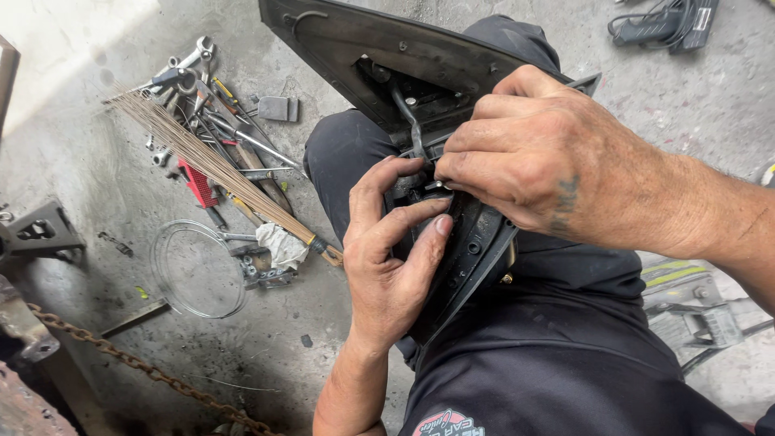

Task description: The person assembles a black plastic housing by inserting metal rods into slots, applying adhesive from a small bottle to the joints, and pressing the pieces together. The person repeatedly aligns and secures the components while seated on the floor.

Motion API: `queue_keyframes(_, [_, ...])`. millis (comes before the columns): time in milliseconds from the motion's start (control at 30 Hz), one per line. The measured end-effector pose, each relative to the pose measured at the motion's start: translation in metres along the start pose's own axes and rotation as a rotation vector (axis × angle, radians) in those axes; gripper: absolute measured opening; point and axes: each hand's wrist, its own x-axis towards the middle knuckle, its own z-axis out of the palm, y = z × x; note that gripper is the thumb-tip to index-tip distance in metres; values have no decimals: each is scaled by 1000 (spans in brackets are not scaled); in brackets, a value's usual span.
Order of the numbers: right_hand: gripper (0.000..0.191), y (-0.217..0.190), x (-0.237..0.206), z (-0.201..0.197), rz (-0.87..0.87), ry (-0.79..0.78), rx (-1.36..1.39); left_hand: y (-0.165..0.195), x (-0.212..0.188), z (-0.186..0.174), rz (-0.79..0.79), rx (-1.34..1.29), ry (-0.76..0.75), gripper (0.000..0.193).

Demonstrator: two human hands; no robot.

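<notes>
The person has two hands on one big black panel [379,56] that rests on their lap. The left hand [391,266] curls around the panel's lower edge and holds it. The right hand [525,153], just above, pinches a small metal part [437,186] on the panel with closed fingers. Left of the panel, on the floor, lie one straw broom [210,165], one wire ring [198,269], one chain [137,363] and a pile of wrenches [190,77].

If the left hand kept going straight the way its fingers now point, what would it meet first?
The left hand points up and right, its fingers already on the black panel on the lap. Just past them are the right hand's fingertips, probably the first contact, though depth is unclear.
</notes>
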Motion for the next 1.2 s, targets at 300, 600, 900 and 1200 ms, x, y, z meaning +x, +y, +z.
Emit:
queue_keyframes(300, [24,11,11,-23,24,-70,-43,6,14,-2,-97,-247,86,24])
queue_keyframes(600, [23,4,22,-22,27,-76,-59,-16,9,-19,-211,-582,117,34])
queue_keyframes(900, [19,9,11,-21,66,-91,-135,-21,-2,7,-255,-845,146,34])
queue_keyframes(1200, [14,23,-24,-20,130,21,-54,-6,-1,44,-282,-863,152,34])
